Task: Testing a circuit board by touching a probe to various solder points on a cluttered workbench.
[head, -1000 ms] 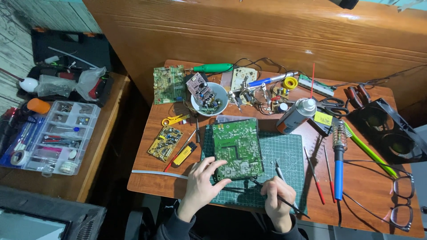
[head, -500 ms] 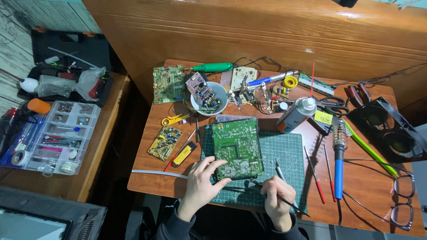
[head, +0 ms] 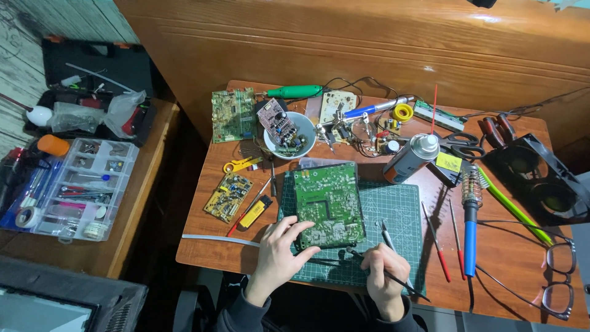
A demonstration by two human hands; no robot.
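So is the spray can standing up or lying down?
Lying down. The spray can rests tipped on its side on the table, its white cap toward the scissors, beyond the green cutting mat.

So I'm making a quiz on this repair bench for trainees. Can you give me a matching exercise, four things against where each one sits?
Things:
1. large green circuit board
2. white bowl
3. blue-handled soldering iron
4. eyeglasses

Places:
A. table's near right corner
B. on the green cutting mat, under the left hand
C. right of the mat, lying lengthwise
D. beyond the mat, holding a small board

Pairs: 1-B, 2-D, 3-C, 4-A
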